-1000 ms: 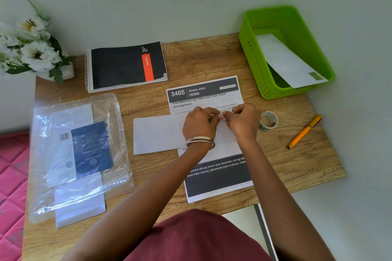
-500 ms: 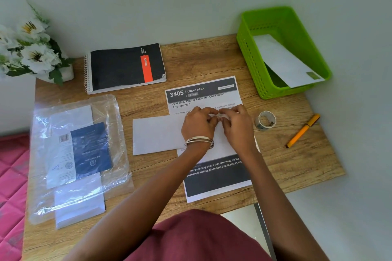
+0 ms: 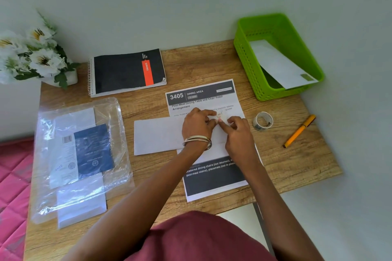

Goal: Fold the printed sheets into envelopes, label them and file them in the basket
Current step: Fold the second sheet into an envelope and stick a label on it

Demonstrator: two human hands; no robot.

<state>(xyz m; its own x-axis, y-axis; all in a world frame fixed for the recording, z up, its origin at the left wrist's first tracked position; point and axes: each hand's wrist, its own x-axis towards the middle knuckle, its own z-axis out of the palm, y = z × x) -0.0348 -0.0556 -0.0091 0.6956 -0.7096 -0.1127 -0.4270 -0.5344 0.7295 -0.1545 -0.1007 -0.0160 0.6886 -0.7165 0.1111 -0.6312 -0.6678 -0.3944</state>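
over the envelope (image 3: 158,135), mid-desk on the sheet (image 3: 203,101), my left hand (image 3: 196,124) and right hand (image 3: 238,133) both pinch a small tape piece (image 3: 220,116); it looks flimsy and sticky, so edges only.

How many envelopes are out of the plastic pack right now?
2: one white envelope flat on the desk under the hands, one envelope leaning in the green basket. More may lie beneath it.

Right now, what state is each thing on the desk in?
Basket: holds one envelope.
Envelope on desk: flat, lying across the printed sheet.
Tape roll: untouched.
Pen: capped, lying flat.
Notebook: closed.
Left hand and right hand: pinching a tape piece.
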